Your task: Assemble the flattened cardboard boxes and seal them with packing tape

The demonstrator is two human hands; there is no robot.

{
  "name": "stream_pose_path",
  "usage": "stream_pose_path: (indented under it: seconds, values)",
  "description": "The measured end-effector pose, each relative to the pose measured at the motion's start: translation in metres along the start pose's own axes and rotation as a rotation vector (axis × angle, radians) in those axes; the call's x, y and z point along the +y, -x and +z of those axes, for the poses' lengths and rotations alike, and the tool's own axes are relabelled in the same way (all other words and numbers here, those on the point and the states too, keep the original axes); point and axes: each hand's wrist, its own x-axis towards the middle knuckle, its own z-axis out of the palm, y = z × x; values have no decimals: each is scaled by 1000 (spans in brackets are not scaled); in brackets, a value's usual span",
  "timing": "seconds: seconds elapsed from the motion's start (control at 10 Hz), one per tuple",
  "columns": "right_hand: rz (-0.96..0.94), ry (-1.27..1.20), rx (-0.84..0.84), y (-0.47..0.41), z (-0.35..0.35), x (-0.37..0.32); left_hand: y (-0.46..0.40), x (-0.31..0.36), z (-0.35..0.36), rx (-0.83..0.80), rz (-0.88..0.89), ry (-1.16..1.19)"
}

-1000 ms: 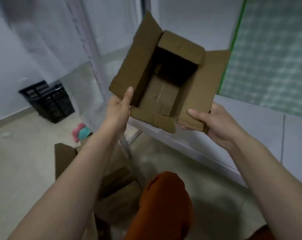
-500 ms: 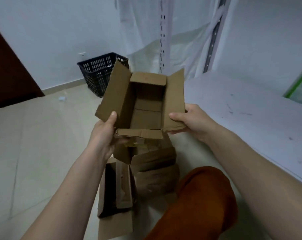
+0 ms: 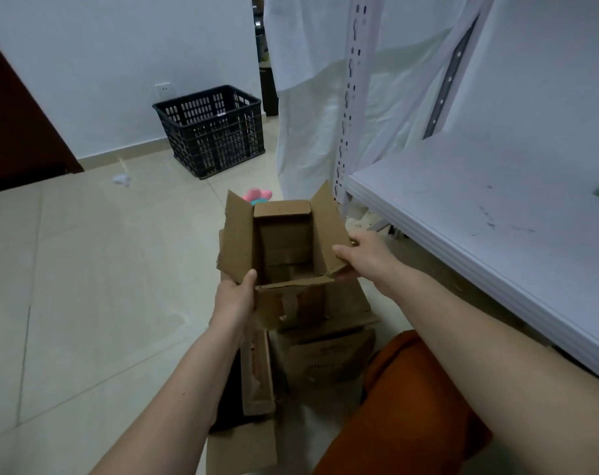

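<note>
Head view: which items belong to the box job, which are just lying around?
Job:
- open cardboard box, held by left hand and right hand
- flattened cardboard boxes on the floor beneath

Lying about:
- black plastic crate
- pink and teal toy
- white shelf
- crumpled paper scrap

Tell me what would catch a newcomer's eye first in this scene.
An open cardboard box at centre, flaps up, gripped by the left hand and right hand above a pile of flattened boxes on the floor. Behind it, a black plastic crate stands by the wall; a white shelf runs along the right.
</note>
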Motion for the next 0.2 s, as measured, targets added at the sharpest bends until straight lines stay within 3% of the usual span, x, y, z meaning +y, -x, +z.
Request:
stream_pose_path:
  seconds: [0.1, 0.2]
  values:
    - [43, 6, -21, -8, 4, 8, -8, -6, -1, -32, 55, -23]
    - [10, 30, 13, -9, 0, 9, 5, 15, -3, 133, 341, -83]
